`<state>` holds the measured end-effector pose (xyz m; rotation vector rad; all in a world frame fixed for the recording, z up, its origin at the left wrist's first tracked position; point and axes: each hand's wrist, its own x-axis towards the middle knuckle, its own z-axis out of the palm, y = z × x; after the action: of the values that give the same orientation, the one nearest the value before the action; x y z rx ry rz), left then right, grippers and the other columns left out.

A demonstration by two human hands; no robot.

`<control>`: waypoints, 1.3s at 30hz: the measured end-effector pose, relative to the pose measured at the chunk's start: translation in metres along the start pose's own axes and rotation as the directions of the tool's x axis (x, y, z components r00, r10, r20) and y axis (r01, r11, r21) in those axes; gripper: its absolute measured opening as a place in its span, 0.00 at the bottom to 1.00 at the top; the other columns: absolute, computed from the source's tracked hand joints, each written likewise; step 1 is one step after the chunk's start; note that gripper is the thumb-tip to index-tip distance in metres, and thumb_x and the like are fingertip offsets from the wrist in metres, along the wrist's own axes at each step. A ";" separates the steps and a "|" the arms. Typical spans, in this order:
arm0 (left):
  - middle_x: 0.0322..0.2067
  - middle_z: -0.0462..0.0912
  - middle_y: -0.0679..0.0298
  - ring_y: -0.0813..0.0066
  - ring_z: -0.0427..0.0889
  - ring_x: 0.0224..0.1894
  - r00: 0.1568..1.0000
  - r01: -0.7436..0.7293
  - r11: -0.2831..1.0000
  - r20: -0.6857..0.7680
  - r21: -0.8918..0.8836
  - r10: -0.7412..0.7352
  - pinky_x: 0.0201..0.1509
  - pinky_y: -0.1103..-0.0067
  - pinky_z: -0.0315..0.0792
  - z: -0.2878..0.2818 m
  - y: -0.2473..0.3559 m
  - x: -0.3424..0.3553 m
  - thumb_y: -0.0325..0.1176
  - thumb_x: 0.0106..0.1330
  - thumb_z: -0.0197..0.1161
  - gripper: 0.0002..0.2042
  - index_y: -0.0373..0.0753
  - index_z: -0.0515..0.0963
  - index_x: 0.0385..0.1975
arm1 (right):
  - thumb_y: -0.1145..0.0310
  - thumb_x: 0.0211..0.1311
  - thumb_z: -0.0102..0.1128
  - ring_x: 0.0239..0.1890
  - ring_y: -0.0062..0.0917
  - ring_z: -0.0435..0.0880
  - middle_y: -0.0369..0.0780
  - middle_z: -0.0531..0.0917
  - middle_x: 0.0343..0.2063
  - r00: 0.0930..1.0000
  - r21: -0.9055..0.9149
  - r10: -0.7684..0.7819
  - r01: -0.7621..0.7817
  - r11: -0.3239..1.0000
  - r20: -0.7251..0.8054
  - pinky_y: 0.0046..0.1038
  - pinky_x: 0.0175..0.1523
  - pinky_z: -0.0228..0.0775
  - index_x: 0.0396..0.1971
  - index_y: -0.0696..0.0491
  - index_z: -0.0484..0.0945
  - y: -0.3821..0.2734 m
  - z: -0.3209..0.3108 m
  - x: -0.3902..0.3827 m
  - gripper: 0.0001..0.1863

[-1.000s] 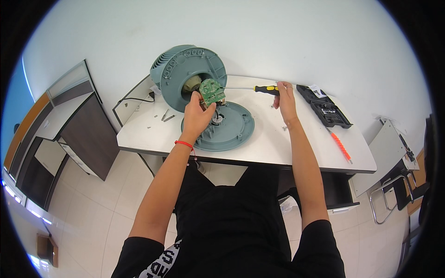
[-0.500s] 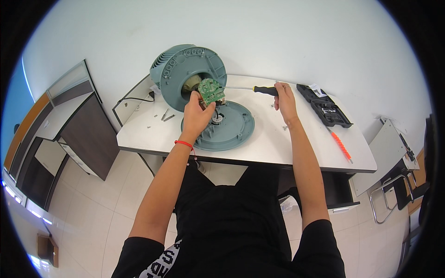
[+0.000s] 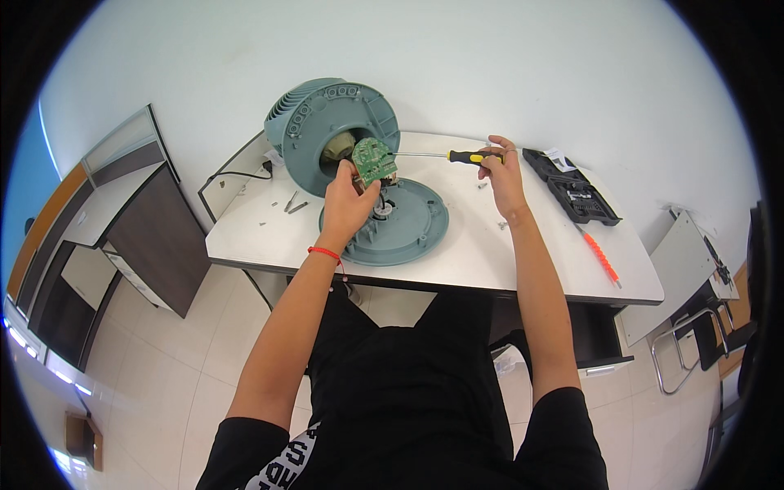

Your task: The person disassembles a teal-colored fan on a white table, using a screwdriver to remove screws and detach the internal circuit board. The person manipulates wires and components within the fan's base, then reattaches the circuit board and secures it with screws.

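Observation:
Between the fingers of my left hand is a green circuit board, held up at a tilt. My right hand grips a black and yellow screwdriver, its long shaft level and its tip at the board's right edge. Behind the board leans a grey-green ribbed housing, lying on its side with a round opening toward me. Below the board lies a round grey-green base on the table, partly covered by my left hand. Wires run down between board and base.
On the white table, an open black tool case lies at the right, with an orange-handled tool nearer me. Small screws lie left of the case. Small metal pieces and a black cable lie at the left.
My right fingers have shifted on the screwdriver handle, which has turned to show more yellow; the index finger is now raised. My left hand and the board stay in place.

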<state>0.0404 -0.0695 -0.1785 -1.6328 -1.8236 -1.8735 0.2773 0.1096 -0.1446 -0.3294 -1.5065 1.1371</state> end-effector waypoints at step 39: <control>0.29 0.83 0.53 0.63 0.83 0.31 1.000 -0.005 1.000 0.021 -0.016 0.005 0.38 0.72 0.74 0.001 -0.003 0.001 0.32 0.59 0.67 0.16 0.33 0.67 0.37 | 0.61 0.66 0.59 0.18 0.14 0.70 0.33 0.73 0.20 0.993 -0.146 0.041 -0.057 0.988 -0.110 0.18 0.24 0.64 0.46 0.56 0.71 -0.004 -0.004 0.001 0.16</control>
<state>0.0387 -0.0672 -0.1805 -1.6668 -1.8157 -1.8809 0.2816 0.1103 -0.1412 -0.5241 -1.4987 1.0311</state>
